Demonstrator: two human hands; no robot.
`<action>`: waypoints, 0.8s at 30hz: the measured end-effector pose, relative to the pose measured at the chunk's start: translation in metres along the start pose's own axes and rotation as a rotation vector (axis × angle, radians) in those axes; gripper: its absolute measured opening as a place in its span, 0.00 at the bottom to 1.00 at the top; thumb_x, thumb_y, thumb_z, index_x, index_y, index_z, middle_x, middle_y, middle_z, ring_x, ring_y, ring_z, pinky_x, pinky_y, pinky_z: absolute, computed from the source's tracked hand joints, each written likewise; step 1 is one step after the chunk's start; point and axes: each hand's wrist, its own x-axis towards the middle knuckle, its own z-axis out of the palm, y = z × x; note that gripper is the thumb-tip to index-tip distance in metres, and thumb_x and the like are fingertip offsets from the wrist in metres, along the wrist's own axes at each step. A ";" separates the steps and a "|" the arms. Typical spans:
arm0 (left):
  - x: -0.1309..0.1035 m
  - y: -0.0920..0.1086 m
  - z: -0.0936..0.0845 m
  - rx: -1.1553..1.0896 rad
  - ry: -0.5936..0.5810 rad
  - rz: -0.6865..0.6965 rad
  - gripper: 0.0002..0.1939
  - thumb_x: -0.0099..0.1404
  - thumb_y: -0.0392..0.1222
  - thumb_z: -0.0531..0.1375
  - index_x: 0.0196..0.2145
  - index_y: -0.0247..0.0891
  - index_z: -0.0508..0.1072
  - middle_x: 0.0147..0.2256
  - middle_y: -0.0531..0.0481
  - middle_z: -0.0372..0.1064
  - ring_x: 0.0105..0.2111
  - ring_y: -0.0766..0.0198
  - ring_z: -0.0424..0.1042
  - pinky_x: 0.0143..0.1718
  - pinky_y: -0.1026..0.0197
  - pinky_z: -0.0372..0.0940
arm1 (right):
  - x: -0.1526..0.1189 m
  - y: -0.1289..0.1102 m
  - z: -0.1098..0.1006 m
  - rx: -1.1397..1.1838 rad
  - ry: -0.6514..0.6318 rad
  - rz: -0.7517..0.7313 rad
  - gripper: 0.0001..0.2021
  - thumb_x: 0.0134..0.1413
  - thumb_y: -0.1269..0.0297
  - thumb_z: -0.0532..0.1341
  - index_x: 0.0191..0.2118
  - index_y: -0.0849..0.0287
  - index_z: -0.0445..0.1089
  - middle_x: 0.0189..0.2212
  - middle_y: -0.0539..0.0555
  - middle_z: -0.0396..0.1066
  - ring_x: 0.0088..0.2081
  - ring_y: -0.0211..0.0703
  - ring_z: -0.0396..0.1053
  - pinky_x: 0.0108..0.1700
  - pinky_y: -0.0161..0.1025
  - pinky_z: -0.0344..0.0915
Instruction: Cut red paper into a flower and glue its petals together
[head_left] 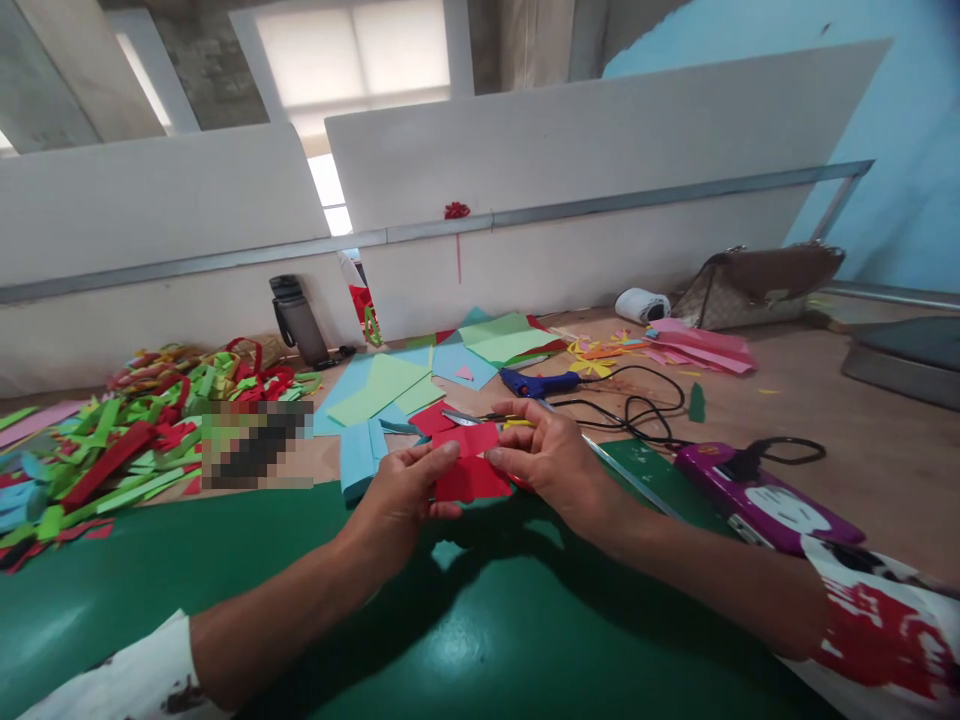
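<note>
A folded or creased piece of red paper [472, 478] is held up between both hands above the green table surface. My left hand [409, 485] pinches its left side, thumb on top. On the right edge, the thumb and fingers of my right hand [544, 455] close on the same paper. Just behind lie scissors [459, 418] with their blades pointing left; my right hand partly hides them, and whether it touches them I cannot tell. Another red paper piece [430, 417] sits beside the blades. A blue folded paper [361, 455] is left of my left hand.
Paper scraps [112, 450] heap at the left near a dark bottle [300, 320]. Green sheets [390, 388] lie ahead. A blue glue gun [540, 383] has its cable running toward a purple power strip [765, 500]. A handbag [757, 285] stands at the back right.
</note>
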 end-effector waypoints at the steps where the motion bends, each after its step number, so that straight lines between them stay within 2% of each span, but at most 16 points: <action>1: 0.000 -0.001 0.001 0.023 0.010 0.002 0.16 0.50 0.46 0.66 0.33 0.32 0.73 0.28 0.46 0.72 0.25 0.66 0.69 0.21 0.67 0.64 | 0.000 0.000 0.001 -0.017 -0.006 -0.007 0.20 0.42 0.73 0.62 0.44 0.59 0.60 0.19 0.42 0.64 0.17 0.29 0.59 0.18 0.27 0.54; 6: 0.000 -0.003 -0.002 0.071 0.033 0.009 0.16 0.49 0.44 0.67 0.32 0.30 0.73 0.27 0.46 0.72 0.25 0.66 0.70 0.25 0.66 0.65 | 0.000 0.002 0.001 -0.143 -0.017 -0.054 0.19 0.46 0.70 0.60 0.45 0.59 0.57 0.23 0.45 0.67 0.20 0.32 0.64 0.21 0.29 0.59; 9: 0.003 -0.002 -0.006 0.069 0.040 0.059 0.15 0.49 0.44 0.66 0.31 0.31 0.73 0.26 0.47 0.72 0.24 0.67 0.69 0.24 0.67 0.64 | 0.004 -0.003 -0.006 -0.280 -0.017 -0.127 0.14 0.51 0.64 0.56 0.45 0.59 0.58 0.26 0.48 0.69 0.27 0.38 0.70 0.29 0.33 0.65; 12: 0.006 0.000 -0.012 0.102 0.072 0.100 0.15 0.50 0.45 0.66 0.32 0.30 0.73 0.27 0.46 0.72 0.24 0.66 0.69 0.24 0.66 0.64 | 0.009 -0.010 -0.017 -0.611 -0.032 -0.220 0.10 0.55 0.62 0.54 0.42 0.58 0.62 0.31 0.53 0.71 0.33 0.43 0.70 0.36 0.37 0.65; 14: 0.008 0.002 -0.017 0.135 0.091 0.114 0.16 0.50 0.46 0.65 0.33 0.30 0.73 0.27 0.46 0.73 0.24 0.65 0.70 0.26 0.64 0.65 | 0.012 -0.013 -0.024 -0.899 -0.036 -0.254 0.08 0.54 0.64 0.56 0.39 0.59 0.66 0.34 0.57 0.72 0.37 0.48 0.69 0.39 0.41 0.62; 17: 0.010 0.006 -0.023 0.173 0.124 0.156 0.15 0.51 0.46 0.65 0.33 0.31 0.74 0.27 0.47 0.73 0.24 0.65 0.70 0.27 0.63 0.65 | 0.016 -0.009 -0.030 -1.228 -0.052 -0.225 0.06 0.52 0.69 0.58 0.36 0.62 0.69 0.36 0.63 0.72 0.39 0.56 0.69 0.39 0.45 0.59; 20: 0.009 0.011 -0.027 0.205 0.149 0.218 0.14 0.50 0.44 0.64 0.33 0.32 0.75 0.24 0.49 0.73 0.21 0.67 0.68 0.25 0.65 0.62 | 0.019 0.000 -0.032 -1.445 -0.122 -0.172 0.07 0.50 0.69 0.59 0.37 0.61 0.71 0.34 0.62 0.73 0.37 0.56 0.70 0.35 0.43 0.59; 24: 0.007 0.018 -0.028 0.247 0.167 0.261 0.11 0.50 0.43 0.64 0.30 0.32 0.76 0.23 0.49 0.72 0.20 0.68 0.67 0.23 0.66 0.61 | 0.024 0.011 -0.033 -1.609 -0.101 -0.174 0.12 0.52 0.67 0.58 0.43 0.60 0.68 0.42 0.64 0.69 0.42 0.56 0.68 0.35 0.42 0.60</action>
